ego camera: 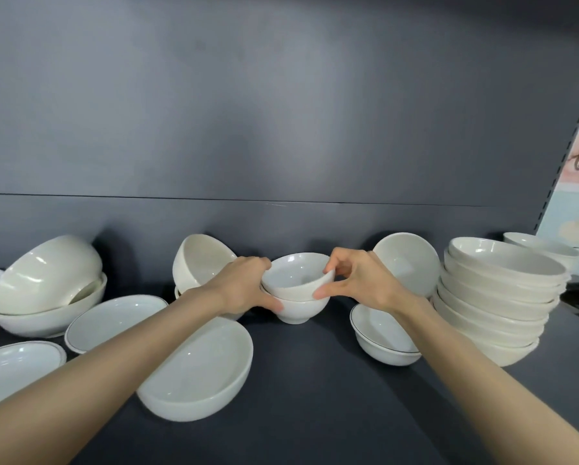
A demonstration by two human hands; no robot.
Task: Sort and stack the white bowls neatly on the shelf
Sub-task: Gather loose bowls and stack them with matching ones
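- Left hand grips small bowl at its 9 o'clock; right hand pinches the rim at 3 o'clock.
- Nested: small bowl in footed bowl, equally near both hands.

Person, head view. Two hands, two forearms.
Left hand: bare; slim fingers; short thumbnail.
Right hand: bare; slim fingers; short thumbnail.
Forearms: bare along all their visible length, smooth, slender, narrowing toward the wrists.

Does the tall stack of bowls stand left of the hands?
No, the tall stack of bowls stands to the right of the right hand.
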